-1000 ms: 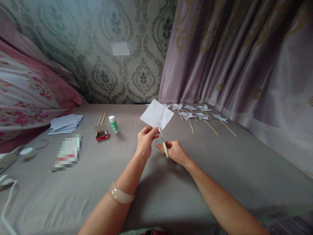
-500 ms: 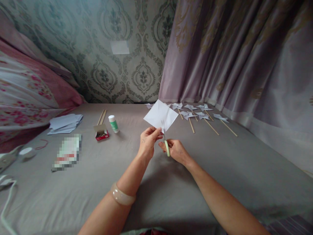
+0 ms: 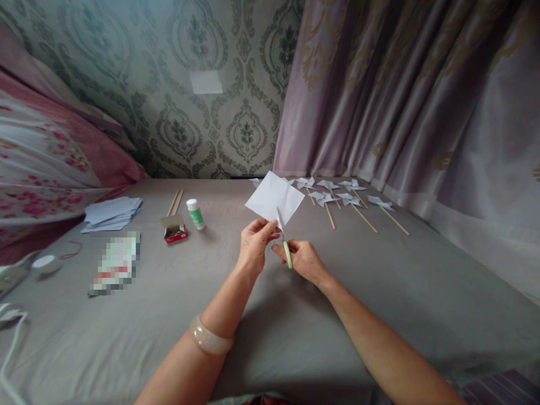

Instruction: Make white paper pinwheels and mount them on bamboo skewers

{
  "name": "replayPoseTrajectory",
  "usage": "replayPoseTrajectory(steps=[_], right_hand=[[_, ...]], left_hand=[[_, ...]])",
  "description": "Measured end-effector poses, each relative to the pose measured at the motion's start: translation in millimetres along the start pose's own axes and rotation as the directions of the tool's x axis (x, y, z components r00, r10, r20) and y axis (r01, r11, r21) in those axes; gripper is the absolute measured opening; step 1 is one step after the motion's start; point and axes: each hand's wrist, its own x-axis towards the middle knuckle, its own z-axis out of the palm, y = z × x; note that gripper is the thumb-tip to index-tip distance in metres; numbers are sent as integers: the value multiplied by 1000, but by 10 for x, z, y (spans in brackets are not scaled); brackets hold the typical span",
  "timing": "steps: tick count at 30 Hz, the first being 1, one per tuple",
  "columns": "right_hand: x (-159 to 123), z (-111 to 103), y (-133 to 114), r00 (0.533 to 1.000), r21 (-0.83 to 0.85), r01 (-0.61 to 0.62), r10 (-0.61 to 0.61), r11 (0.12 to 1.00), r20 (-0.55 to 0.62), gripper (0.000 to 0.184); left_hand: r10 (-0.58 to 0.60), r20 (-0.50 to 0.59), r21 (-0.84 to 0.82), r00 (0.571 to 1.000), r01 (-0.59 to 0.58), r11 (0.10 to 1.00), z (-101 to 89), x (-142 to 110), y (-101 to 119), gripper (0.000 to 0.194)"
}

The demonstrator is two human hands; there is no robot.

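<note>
A square sheet of white paper (image 3: pixel 270 194) is held up cornerwise in the middle of the view. My left hand (image 3: pixel 255 239) pinches it near its lower corner, thumb on top. Wrapped round the pale green handles of a pair of scissors (image 3: pixel 288 254) is my right hand (image 3: pixel 307 260), just right of and below the left. The blades reach into the paper from the bottom corner and lie along its face; they look closed or nearly so. Fingers hide part of the handles and the blades' lower end.
Several paper pinwheels (image 3: pixel 349 199) on wooden sticks lie at the back right. To the left are a glue stick (image 3: pixel 196 214), an open red box (image 3: pixel 176 233), wooden sticks (image 3: pixel 176 201), a stack of white paper (image 3: pixel 113 212), a blurred packet (image 3: pixel 116 263) and a white cable (image 3: pixel 14 349).
The scissor blades, slightly apart before, have come together in the paper. The sheet and both hands have shifted slightly left.
</note>
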Motion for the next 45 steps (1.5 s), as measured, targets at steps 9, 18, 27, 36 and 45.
replayPoseTrajectory(steps=[9, 18, 27, 36, 45], right_hand=[[2, -3, -5, 1000, -31, 1, -2, 1000, -18, 44], [-2, -7, -20, 1000, -47, 1, -2, 999, -30, 41], [-13, -13, -44, 999, -69, -4, 2, 998, -38, 43], [-10, -7, -30, 999, -53, -10, 7, 999, -38, 43], [-22, -16, -65, 999, -52, -32, 30, 998, -30, 44]], left_hand=[[-9, 10, -15, 1000, 9, 1000, -5, 13, -7, 25], [-10, -4, -1, 1000, 10, 1000, -7, 6, -7, 25], [-7, -1, -9, 1000, 7, 1000, -2, 2, -11, 24], [-15, -2, -16, 1000, 15, 1000, -5, 5, -1, 24], [-16, 6, -16, 1000, 16, 1000, -10, 1, -9, 25]])
